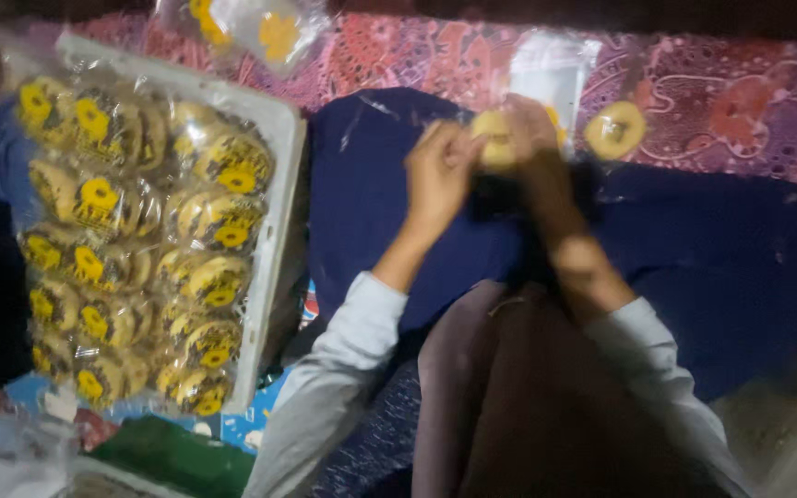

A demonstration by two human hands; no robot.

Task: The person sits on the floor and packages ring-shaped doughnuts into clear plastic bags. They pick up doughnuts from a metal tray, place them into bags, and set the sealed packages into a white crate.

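1. the cookie (pixel 493 138), a pale round disc, sits just above the middle of the frame, pinched between both hands over a dark blue cloth (pixel 371 184).
2. the left hand (pixel 440 175) has its fingers curled onto the cookie's left edge; the right hand (pixel 537 157) closes over its right side and top. both are grasping it, though blur hides the exact finger placement.
3. a clear bag (pixel 551 69) stands just behind the hands, touching or nearly touching the cookie; i cannot tell which.
4. handling, as a judgement: the cookie looks light, stiff and crumbly, so it probably breaks under a hard squeeze. the rim, held lightly on opposite sides, seems the safest place to grip. the bag looks thin, soft and slippery.
5. a second cookie (pixel 614 129) lies on its own to the right, near the right hand, on the patterned pink cloth (pixel 740 92).
6. at the left of the frame a white tray (pixel 274 203) holds rows of bagged cookies (pixel 140 240) with yellow labels, well apart from the hands.
7. one more packet (pixel 242 28) lies at the top edge, above the tray.
8. grey sleeves and a brown lap fill the lower middle.
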